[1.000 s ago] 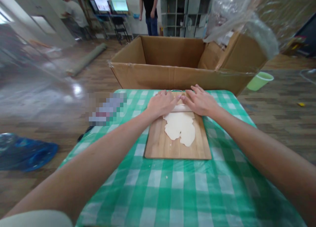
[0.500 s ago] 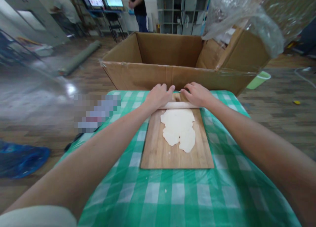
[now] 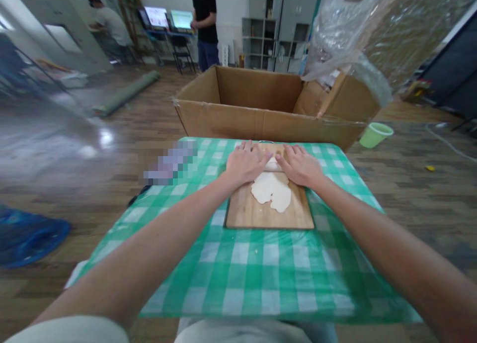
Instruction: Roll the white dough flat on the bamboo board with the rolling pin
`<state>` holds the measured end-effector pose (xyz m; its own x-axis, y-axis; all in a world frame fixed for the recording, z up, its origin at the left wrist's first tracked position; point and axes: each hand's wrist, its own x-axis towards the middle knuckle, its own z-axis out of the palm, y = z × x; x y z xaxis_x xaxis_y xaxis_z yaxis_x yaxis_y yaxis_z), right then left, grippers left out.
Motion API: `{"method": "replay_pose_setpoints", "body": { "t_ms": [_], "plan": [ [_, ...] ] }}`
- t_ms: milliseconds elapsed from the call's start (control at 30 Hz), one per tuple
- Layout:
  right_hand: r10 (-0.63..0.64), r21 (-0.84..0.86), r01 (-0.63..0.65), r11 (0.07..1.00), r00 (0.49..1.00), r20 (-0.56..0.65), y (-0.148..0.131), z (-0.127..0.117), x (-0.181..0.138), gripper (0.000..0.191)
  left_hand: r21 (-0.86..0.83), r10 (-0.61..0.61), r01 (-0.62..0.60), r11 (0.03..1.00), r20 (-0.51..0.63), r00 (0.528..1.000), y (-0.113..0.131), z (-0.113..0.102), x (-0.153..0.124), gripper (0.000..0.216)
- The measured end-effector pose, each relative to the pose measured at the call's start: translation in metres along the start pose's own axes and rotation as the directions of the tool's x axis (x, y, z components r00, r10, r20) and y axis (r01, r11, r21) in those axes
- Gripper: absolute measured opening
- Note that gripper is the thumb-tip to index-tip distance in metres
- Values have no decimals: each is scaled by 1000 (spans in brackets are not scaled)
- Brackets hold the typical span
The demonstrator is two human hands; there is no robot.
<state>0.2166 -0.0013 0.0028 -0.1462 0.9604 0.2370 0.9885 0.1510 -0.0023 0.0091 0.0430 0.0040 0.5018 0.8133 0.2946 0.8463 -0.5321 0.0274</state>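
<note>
A flat, uneven sheet of pale dough [image 3: 272, 192] lies on a wooden cutting board [image 3: 257, 214] on the green-and-white checked tablecloth [image 3: 238, 273]. At the dough's far edge a pale rolling pin [image 3: 274, 165] lies crosswise. My left hand [image 3: 244, 164] presses on its left part, fingers stretched flat over it. My right hand [image 3: 300, 165] presses on its right part the same way. Most of the pin is hidden under my palms.
A large open cardboard box [image 3: 268, 109] stands on the floor just beyond the table, with crumpled clear plastic [image 3: 357, 40] above its right side. A light green tub [image 3: 376, 134] sits at the right. Two persons stand by screens at the back.
My hands and the rolling pin have come back a little toward me over the dough's far edge. The camera has pulled back, so the board looks smaller and farther.
</note>
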Motion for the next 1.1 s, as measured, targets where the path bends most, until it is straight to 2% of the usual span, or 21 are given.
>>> {"method": "replay_pose_setpoints", "body": {
  "t_ms": [167, 300, 567, 833, 1100],
  "plan": [
    [15, 18, -16, 1000, 999, 44, -22, -15, -43, 66, -49, 10, -11, 999, -22, 1000, 9, -6, -37, 73],
    [-4, 1, 4, 1000, 1000, 14, -34, -24, -77, 62, -54, 55, -61, 997, -107, 993, 16, -12, -67, 73],
    [-43, 1, 43, 999, 997, -69, -53, -25, -138, 69, -58, 108, -121, 991, -191, 976, 29, -27, -120, 68],
    [-76, 52, 84, 995, 989, -128, -65, -32, -165, 73, -55, 138, -148, 987, -160, 977, 30, -38, -144, 59],
    [-147, 48, 155, 987, 979, -138, -65, -28, -185, 88, -66, 144, -156, 986, -152, 978, 36, -42, -162, 75]
  ]
}}
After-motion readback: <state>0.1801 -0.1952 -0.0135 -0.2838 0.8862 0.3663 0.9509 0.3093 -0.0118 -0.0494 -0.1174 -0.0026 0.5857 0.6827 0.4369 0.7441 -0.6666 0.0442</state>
